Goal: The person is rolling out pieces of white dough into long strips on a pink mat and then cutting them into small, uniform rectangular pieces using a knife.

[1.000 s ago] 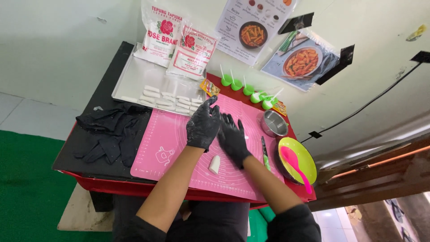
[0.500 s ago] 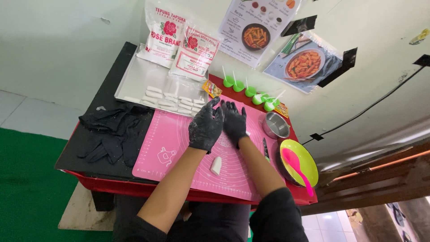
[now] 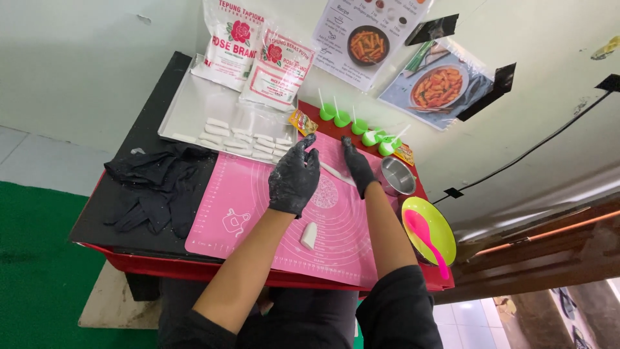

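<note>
Both my hands wear black gloves dusted with flour and lie over a pink silicone mat [image 3: 245, 200]. My left hand [image 3: 294, 176] is spread palm down with its fingers apart. My right hand [image 3: 357, 165] lies flat and stretched out beside it. A thin white dough rope [image 3: 336, 173] lies on the mat between them, with each end running under a hand. A short white dough lump [image 3: 309, 236] lies on the mat near my left wrist, touched by neither hand.
A metal tray [image 3: 187, 103] at the back holds several white dough sticks and two flour bags. Black gloves [image 3: 155, 187] are heaped at the left. Small green cups [image 3: 358, 126], a steel bowl [image 3: 397, 176] and a yellow-green plate [image 3: 445, 239] with a pink spoon sit at the right.
Both hands have slid up the mat away from me and spread apart. The thin dough rope now shows between them.
</note>
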